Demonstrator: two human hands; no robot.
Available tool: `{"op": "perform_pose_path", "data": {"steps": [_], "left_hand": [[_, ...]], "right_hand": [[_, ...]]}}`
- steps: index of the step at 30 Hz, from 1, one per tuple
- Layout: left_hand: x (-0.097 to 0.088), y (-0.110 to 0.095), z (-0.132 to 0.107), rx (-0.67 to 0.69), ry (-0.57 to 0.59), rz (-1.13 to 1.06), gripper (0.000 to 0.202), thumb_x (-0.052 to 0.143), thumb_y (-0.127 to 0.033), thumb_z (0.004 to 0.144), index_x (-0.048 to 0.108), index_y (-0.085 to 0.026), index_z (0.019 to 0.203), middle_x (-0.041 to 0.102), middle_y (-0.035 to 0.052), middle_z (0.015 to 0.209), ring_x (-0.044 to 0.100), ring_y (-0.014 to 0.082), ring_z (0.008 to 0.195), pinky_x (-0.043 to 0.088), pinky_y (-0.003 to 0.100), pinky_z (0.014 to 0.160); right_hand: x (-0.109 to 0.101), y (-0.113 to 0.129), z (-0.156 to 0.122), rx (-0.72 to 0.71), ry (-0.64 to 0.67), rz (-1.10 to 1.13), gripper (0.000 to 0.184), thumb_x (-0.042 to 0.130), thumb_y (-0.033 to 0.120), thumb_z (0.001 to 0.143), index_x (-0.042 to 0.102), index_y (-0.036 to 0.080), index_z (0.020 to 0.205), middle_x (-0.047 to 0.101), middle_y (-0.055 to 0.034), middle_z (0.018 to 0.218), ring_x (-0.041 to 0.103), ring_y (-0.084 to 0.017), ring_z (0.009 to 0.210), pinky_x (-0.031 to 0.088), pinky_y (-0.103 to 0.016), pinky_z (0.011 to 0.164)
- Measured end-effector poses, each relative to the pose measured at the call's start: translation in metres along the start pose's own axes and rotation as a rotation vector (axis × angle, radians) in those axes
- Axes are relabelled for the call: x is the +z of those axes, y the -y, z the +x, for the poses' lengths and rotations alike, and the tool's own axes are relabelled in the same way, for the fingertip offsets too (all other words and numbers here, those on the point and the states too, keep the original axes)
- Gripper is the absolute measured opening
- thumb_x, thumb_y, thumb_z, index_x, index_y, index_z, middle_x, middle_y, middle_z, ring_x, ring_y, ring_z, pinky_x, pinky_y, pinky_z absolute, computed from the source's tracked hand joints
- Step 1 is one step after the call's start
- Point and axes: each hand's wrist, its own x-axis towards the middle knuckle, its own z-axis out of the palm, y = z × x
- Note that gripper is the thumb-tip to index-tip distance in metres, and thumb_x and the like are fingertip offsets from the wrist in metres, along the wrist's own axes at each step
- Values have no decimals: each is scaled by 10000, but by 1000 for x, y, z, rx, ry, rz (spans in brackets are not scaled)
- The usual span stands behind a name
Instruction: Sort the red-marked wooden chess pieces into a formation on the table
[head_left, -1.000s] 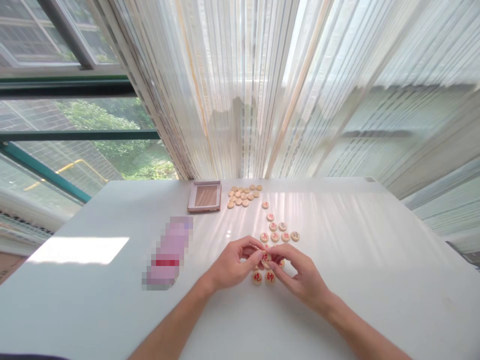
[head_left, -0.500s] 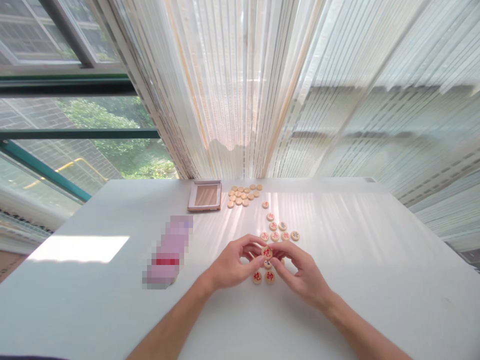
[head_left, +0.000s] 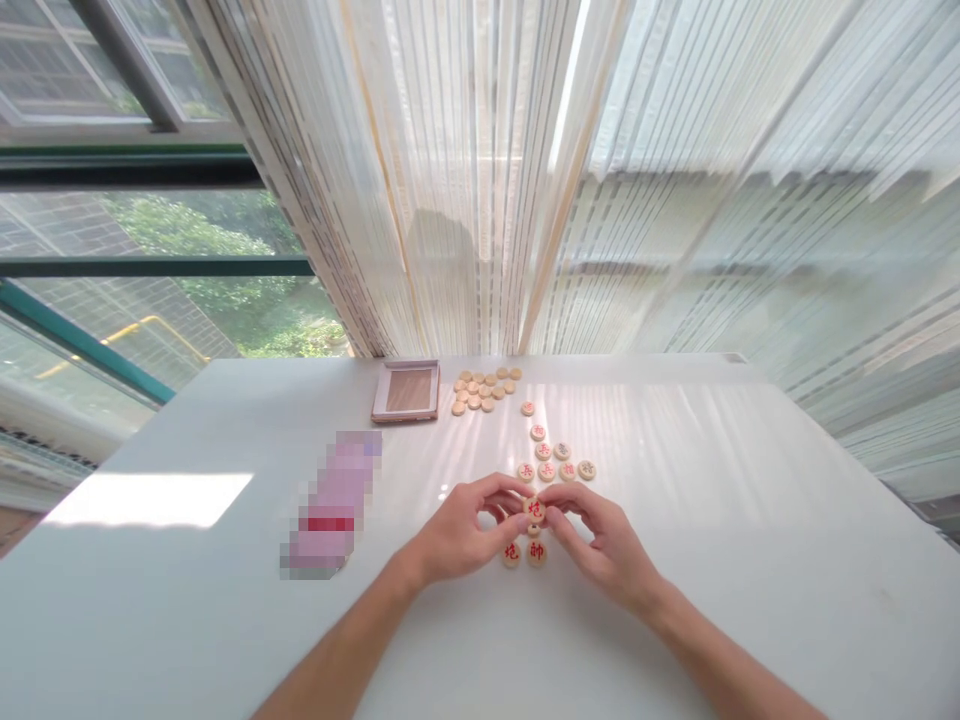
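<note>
Between my two hands is a round wooden Chinese chess piece with a red character facing me. My left hand pinches its left edge, fingers curled behind. At the right edge, the thumb and fingers of my right hand close on the same piece. Another piece shows partly beneath it. Nearer to me two red-marked pieces, one left and one right, lie face up. Beyond my fingers several more lie face up, among them a red-marked one and a dark-marked one.
Farther back on the white table lies a cluster of plain-looking pieces. A shallow open box stands left of them. A pixelated pinkish item lies on the left. Striped curtains hang behind the table, beside a window.
The held piece has shifted very slightly toward me, covering more of the piece beneath it. Both hands keep their grip. The whole view has drifted a little.
</note>
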Motion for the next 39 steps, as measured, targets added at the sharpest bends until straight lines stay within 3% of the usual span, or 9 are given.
{"op": "perform_pose_path", "data": {"steps": [7,13,17,30,39], "left_hand": [[1,4,-2,11,13,18,241,695,-286,877,659,-188,1095,751,62,968,721,204,892,571,322,809],[4,4,-5,4,71,7,212,667,-304,896,683,-195,1077,755,66,970,733,210,884,578,302,744],[4,0,-5,16,74,29,193,675,-275,889,695,-203,1067,752,47,944,725,195,885,571,302,792],[0,0,-2,9,2,1,244,699,-330,880,686,-165,1060,749,79,980,711,203,882,574,336,828],[-2,0,0,38,-26,3,266,690,-340,888,661,-165,1086,749,87,976,713,207,890,570,346,837]], "right_hand": [[0,3,3,-8,-12,-15,67,628,266,922,656,206,931,696,-27,811,644,-165,724,541,-295,696],[1,3,2,15,-31,-42,141,670,322,894,653,201,823,675,-12,702,609,-154,629,509,-276,590],[1,5,0,27,-50,-63,184,660,342,902,643,201,785,665,-6,670,594,-150,603,498,-272,574],[0,1,1,1,-21,-21,135,543,278,969,655,204,976,705,-50,861,659,-177,761,550,-295,706],[-1,4,0,-14,18,23,175,587,257,946,638,212,1107,707,-76,970,666,-196,829,582,-354,777]]}}
